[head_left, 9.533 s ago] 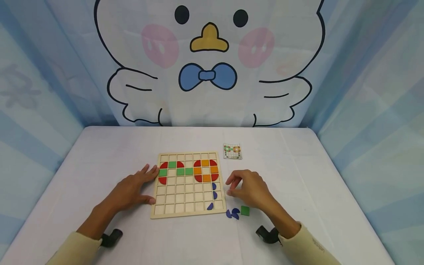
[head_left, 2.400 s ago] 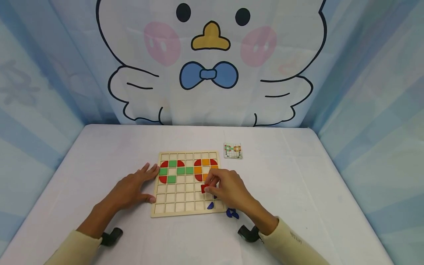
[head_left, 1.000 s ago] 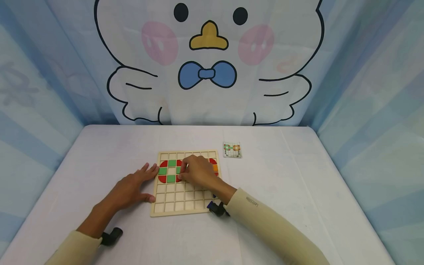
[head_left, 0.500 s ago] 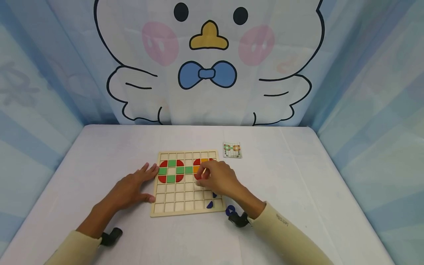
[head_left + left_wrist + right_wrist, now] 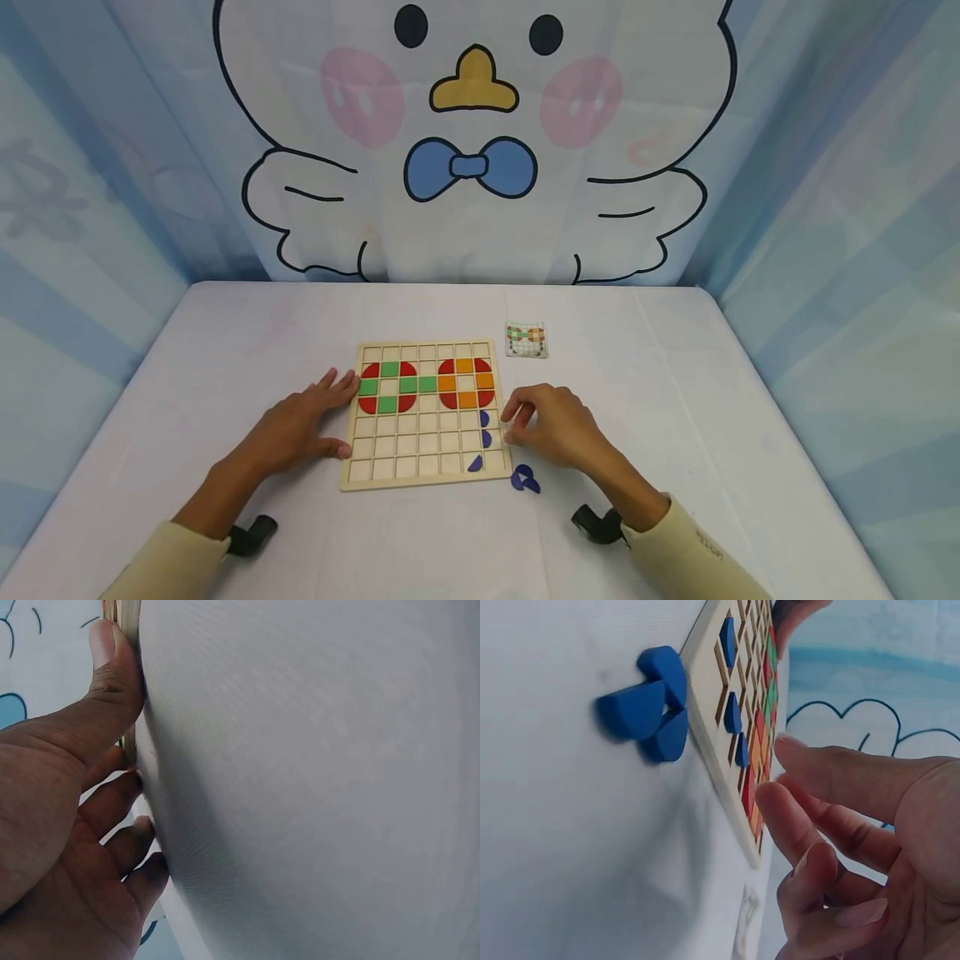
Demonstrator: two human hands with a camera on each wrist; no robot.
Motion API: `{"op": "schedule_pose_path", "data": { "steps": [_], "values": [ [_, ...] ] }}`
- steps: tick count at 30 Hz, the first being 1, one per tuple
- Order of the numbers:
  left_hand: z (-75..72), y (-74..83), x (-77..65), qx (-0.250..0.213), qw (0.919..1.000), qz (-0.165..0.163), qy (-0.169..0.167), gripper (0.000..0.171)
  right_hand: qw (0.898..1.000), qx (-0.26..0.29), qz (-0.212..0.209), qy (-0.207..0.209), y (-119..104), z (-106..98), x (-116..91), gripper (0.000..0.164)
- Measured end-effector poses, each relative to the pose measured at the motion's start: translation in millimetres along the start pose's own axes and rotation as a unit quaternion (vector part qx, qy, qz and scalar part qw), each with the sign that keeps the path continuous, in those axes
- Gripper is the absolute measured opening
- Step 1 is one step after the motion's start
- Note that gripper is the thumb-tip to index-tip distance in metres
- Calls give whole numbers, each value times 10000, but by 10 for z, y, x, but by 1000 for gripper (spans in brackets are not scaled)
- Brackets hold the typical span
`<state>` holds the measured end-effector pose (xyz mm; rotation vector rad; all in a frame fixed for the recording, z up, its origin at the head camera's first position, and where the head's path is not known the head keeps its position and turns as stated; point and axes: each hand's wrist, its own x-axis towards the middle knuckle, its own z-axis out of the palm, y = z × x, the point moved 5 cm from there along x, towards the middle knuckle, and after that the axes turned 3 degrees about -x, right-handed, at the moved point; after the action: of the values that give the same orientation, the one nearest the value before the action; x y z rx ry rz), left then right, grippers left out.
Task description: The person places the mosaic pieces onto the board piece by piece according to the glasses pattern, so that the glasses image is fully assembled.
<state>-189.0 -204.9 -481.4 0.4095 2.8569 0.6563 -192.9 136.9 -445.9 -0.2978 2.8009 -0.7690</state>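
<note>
A square wooden grid board (image 5: 420, 485) lies on the table. On it, red and green pieces form a ring at left, and red and orange pieces (image 5: 465, 365) form another at right; a green square (image 5: 427, 384) sits between them. Along the lower right cells lie three blue half-round pieces (image 5: 486, 439). My left hand (image 5: 300, 429) rests at the board's left edge, thumb and fingers spread against it. My right hand (image 5: 555, 425) hovers just beyond the right edge, fingers loosely bent, nothing between thumb and index finger. Three blue pieces (image 5: 634, 709) cluster near the board's lower right corner.
A small pattern card (image 5: 527, 342) lies behind the board to the right. White cloth covers the table (image 5: 675, 375), and a printed curtain (image 5: 472, 233) hangs along its back edge. Black wrist cameras (image 5: 597, 525) sit at both sleeves.
A green square and then a red piece have been set into the left ring. After releasing the red piece, my right hand has moved back right, off the board. My left hand stays put.
</note>
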Motion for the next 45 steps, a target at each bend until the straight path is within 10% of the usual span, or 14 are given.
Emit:
{"op": "schedule_pose_path", "data": {
  "steps": [31, 45],
  "values": [
    [-17, 32, -3, 62, 10000, -12, 0, 110, 9970, -577, -46, -515, 229, 162, -333, 29],
    [-6, 25, -2, 13, 10000, -78, 17, 110, 9976, 48, -639, -254, 117, 129, -262, 23]
  ]
}}
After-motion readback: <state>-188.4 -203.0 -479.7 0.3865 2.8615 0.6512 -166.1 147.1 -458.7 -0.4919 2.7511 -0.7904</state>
